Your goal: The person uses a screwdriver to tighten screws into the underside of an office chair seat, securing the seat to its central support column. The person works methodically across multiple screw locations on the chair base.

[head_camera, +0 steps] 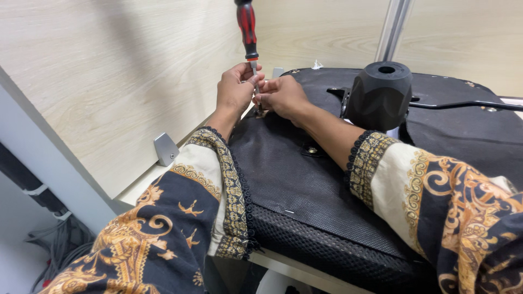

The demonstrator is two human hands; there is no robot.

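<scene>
A screwdriver (pixel 247 27) with a red and black handle stands upright, its metal shaft running down between my two hands. My left hand (pixel 235 90) pinches the shaft just under the handle. My right hand (pixel 284 95) is closed around the lower shaft and tip, pressing it onto the far left edge of an upturned black office chair seat (pixel 294 174). The tip and whatever it meets are hidden by my fingers. Both forearms, in patterned cream, black and gold sleeves, rest across the seat's fabric underside.
A black plastic mechanism housing (pixel 380 95) with a hole on top sits on the seat, a black lever (pixel 463 104) running right from it. A light wood partition (pixel 109 81) with a metal bracket (pixel 165 148) stands left. A metal pole (pixel 393 27) rises behind. Cables (pixel 54 245) hang low left.
</scene>
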